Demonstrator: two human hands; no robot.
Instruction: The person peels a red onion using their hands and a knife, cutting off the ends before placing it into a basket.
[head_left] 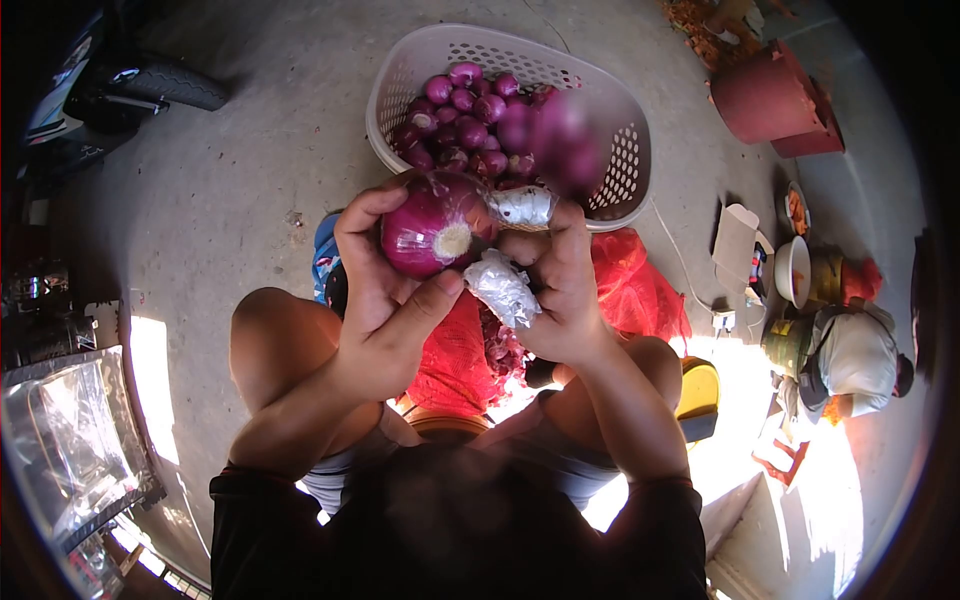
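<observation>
The purple onion [415,222] is between the hands, in front of the basket [435,43]; the left hand [375,300] grasps its round side. The right hand [568,290], with foil [503,290] on two digits, is beside it; whether it pinches something, I cannot tell. The onion is probably firm, rather light, slippery on its glossy skin, so its sides want a cupped hold.

A garage-like work space is indicated by the bare concrete floor [280,130] and the tyred wheel [185,84] at left; produce handling is shown by the perforated basket [622,165] of red onions [470,130] set down there.
</observation>
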